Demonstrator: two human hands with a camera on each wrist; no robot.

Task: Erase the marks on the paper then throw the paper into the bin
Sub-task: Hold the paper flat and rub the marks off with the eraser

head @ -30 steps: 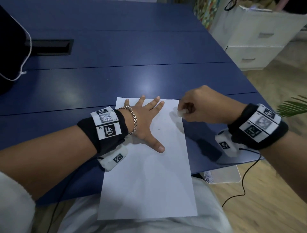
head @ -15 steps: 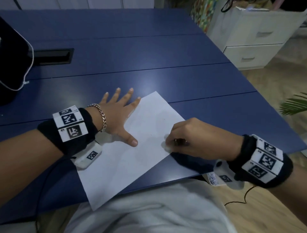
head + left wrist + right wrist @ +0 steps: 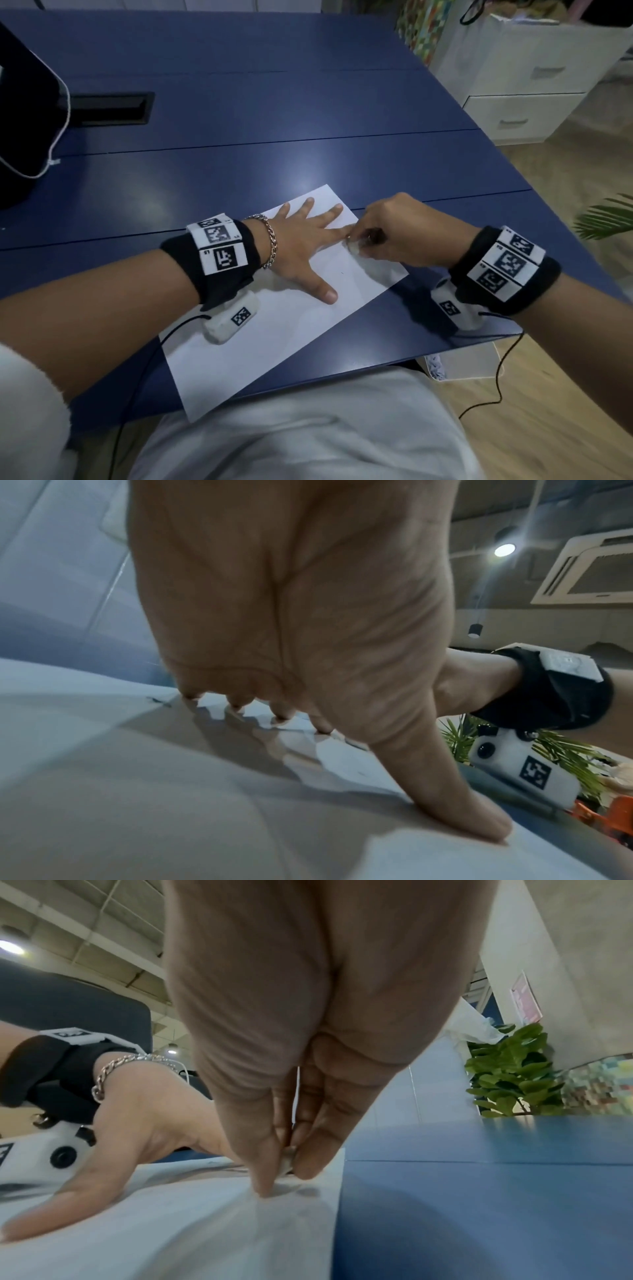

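A white sheet of paper (image 3: 274, 342) lies askew on the blue table (image 3: 274, 154), its near corner hanging over the front edge. My left hand (image 3: 308, 240) presses flat on the sheet's far half with fingers spread; its thumb (image 3: 445, 791) lies on the paper (image 3: 171, 818). A short dark pencil mark (image 3: 159, 700) shows beyond the left fingertips. My right hand (image 3: 363, 240) pinches a small white eraser (image 3: 352, 247) against the sheet, right beside the left index finger. In the right wrist view the eraser (image 3: 287, 1161) sits between thumb and fingertips on the paper (image 3: 205, 1231).
A white container (image 3: 462, 366) stands on the floor under the table's right front corner. A black bag (image 3: 20, 120) and a cable slot (image 3: 106, 109) are at the far left. White drawers (image 3: 524, 85) and a plant (image 3: 606, 219) stand to the right.
The sheet has turned from straight to askew. My left hand slid back onto it, and my right hand moved the eraser from the sheet's near right edge up beside the left index finger.
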